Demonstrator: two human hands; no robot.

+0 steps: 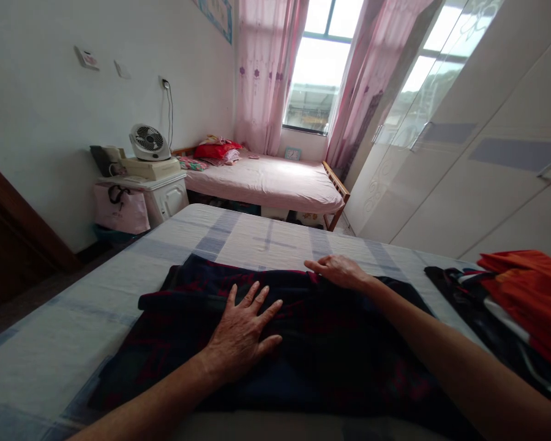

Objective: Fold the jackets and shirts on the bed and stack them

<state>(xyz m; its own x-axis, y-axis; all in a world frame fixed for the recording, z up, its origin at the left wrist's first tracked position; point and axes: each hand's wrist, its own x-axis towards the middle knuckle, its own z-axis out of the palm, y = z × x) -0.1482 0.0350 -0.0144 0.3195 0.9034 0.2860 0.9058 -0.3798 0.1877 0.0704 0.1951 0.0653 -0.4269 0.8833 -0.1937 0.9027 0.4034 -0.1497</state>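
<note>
Pressing flat on a dark plaid garment (330,343), the left hand (243,331) lies palm down with its fingers spread wide, its grip fully open and closed on nothing. The right hand (342,271) rests on the garment's far edge, fingers stretched out together and pointing left, its grip likewise open, with the fingertips at the cloth's rim where it meets the sheet. The garment is spread across the near part of a bed (257,236) covered in a pale sheet with blue-grey bands, and reaches almost to the near edge. Just beside it on the right lies a heap of clothes, an orange piece (528,288) on top of a dark striped one (477,306), apart from both hands. Beyond the bed stands a second bed (275,180) with a pink cover under a window with pink curtains (266,73). To the left, a white nightstand (165,199) carries a small fan (149,142). White wardrobe doors (477,153) fill the right side.
</note>
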